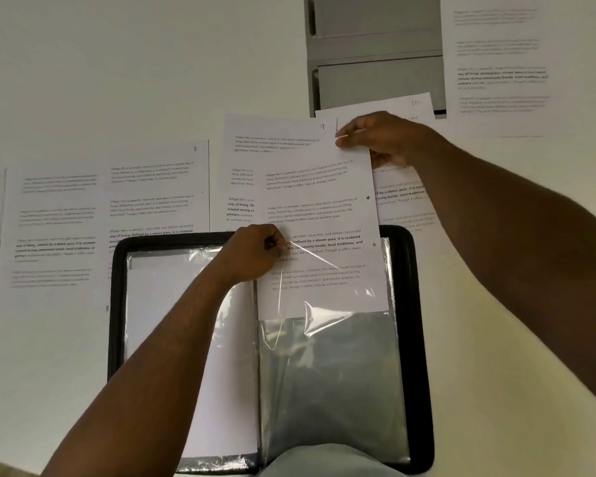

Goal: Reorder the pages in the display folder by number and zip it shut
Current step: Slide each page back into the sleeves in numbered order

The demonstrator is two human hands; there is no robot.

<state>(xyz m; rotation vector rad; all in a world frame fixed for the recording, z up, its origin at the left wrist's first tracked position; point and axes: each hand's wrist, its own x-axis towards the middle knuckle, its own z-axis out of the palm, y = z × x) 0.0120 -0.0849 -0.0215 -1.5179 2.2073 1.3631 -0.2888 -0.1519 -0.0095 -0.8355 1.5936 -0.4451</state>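
Over the open black-edged display folder [422, 304], both hands pinch a white printed page [319, 215]: right hand [382, 139] its top, left hand [255, 251] its edge; neighbouring sheets read 8, 9, 10.

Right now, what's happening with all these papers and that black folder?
A person is filing printed pages into an open black display folder on a pale table. The right hand pinches the top of one sheet, partly inside the right-hand clear sleeve. The left hand pinches the sleeve's edge. Other pages, including ones marked 8 and 10, lie spread beyond the folder.
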